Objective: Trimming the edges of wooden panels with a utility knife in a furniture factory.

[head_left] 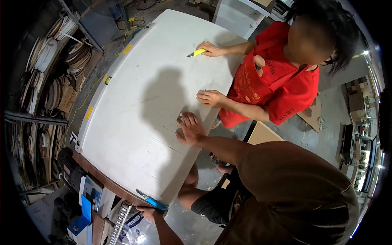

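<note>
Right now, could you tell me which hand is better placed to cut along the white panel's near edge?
Probably left: the left hand grips the blue knife at that edge; the right hand lies flat on the panel.

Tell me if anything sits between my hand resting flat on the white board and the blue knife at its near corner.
Nothing visible does. Bare white board lies between the right hand and the blue knife, which the left hand grips.

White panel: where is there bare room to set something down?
The white panel is bare across its middle and along the edge nearest the coiled strips. It is crowded on the opposite edge, around the right hand and the co-worker's hands.
</note>
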